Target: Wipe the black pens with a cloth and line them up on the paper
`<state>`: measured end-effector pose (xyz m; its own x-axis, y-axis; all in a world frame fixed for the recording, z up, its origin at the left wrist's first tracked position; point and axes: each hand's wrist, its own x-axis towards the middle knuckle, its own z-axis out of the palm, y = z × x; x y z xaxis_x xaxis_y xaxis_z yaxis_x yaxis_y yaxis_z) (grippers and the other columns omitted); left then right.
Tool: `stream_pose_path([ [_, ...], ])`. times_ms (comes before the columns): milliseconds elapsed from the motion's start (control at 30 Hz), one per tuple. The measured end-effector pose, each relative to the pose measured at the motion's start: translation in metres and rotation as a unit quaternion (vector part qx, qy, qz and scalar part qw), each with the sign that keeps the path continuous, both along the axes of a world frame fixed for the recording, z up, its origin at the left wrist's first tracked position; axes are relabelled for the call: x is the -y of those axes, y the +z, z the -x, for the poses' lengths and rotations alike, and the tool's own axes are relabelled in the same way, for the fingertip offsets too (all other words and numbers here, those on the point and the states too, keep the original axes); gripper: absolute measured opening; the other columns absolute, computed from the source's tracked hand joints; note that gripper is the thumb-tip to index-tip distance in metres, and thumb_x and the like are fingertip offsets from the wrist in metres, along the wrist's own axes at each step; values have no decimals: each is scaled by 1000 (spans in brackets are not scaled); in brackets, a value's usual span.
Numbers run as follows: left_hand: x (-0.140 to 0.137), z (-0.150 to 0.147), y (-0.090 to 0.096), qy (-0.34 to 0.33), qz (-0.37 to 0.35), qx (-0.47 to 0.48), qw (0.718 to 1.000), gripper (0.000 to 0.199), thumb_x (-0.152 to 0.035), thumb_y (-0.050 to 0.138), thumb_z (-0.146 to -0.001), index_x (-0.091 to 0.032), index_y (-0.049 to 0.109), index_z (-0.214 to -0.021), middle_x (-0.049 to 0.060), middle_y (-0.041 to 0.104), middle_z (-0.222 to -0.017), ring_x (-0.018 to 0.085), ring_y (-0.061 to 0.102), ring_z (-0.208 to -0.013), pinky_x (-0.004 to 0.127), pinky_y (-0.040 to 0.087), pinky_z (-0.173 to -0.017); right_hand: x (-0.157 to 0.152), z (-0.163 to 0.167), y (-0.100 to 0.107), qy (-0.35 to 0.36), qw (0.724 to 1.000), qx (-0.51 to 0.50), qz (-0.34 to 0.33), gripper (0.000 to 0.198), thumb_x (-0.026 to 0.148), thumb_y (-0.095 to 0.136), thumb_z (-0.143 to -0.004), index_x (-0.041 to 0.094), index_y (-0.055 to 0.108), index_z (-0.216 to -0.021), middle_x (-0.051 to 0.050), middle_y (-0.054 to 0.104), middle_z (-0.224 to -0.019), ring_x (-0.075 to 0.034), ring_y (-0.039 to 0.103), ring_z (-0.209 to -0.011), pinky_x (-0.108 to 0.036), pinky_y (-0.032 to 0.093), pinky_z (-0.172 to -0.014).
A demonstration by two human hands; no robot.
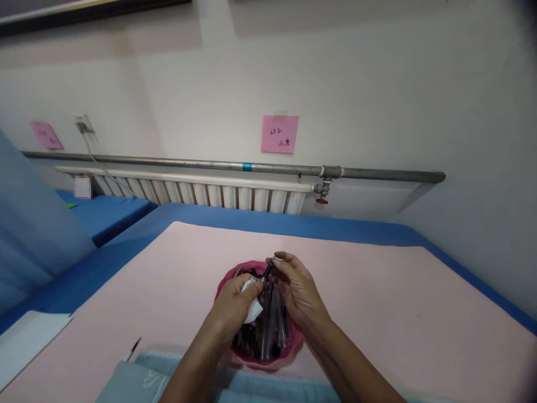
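1. I see the left hand (235,302) pinching a tissue (254,310) and dark pen (267,271); right hand (302,291) pinches the pen's top.
2. Pen: over the pink basket (268,365).
3. Likely step: two-handed handling. Next calls for steady grip.

Head-worn view; forward and down; pink sheet (377,302) near, wall (377,84) beyond

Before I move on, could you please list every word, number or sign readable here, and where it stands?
"252", with "小" and an unclear character below it: on the middle pink note.
Left pink note: handwriting too blurred to read.
I can read nothing else.
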<state>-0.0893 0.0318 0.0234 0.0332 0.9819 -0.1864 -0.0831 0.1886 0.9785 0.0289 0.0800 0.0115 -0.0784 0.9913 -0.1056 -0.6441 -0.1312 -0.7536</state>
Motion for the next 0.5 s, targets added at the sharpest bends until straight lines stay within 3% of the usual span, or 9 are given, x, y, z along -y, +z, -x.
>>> stream_pose_path([
  [233,2,-15,-4,19,21,121,992,29,-44,59,-70,-19,47,-63,-8,38,-43,5,28,-33,18,22,-30,2,0,2,-15,1000,-7,6,28,19,74,-59,19,57,-82,-1,70,-71,-11,57,-55,-21,44,-48],
  [500,2,-19,-10,42,-6,99,994,26,-40,55,-76,-19,47,-64,-8,37,-45,5,29,-37,18,22,-36,2,3,1,-11,1000,-11,2,27,19,73,-59,20,56,-80,-1,70,-71,-12,58,-54,-22,45,-48],
])
